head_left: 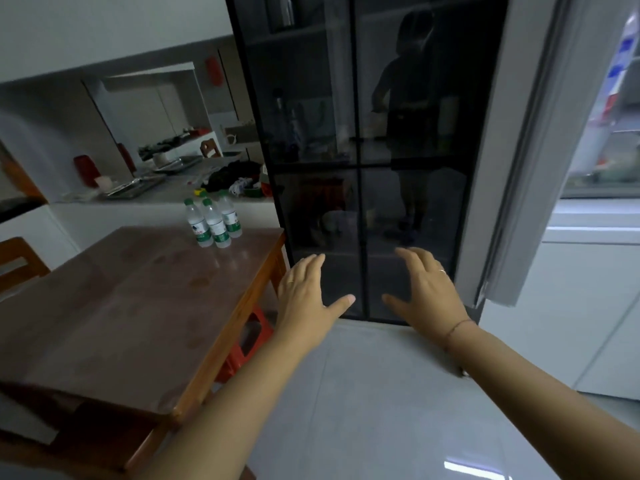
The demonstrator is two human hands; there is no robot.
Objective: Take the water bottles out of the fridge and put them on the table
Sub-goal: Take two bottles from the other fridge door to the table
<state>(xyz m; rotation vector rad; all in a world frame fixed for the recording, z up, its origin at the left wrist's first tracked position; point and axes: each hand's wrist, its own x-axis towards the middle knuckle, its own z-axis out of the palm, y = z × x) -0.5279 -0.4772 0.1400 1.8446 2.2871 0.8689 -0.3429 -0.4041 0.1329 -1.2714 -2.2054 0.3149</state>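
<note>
Three clear water bottles (213,221) with green caps and green labels stand close together at the far right corner of the brown wooden table (131,306). My left hand (306,292) and my right hand (424,289) are both stretched forward over the floor in front of a dark glass cabinet, fingers spread, holding nothing. The fridge (602,133) is at the far right with its grey door (519,168) swung open; its lit shelves are blurred, and I cannot make out bottles inside.
A tall dark glass-door cabinet (363,150) stands straight ahead between table and fridge. A red stool (247,344) sits under the table's right edge and a wooden chair (17,261) at its left. A cluttered white counter (156,188) lies behind. Light tiled floor (381,410) runs underfoot.
</note>
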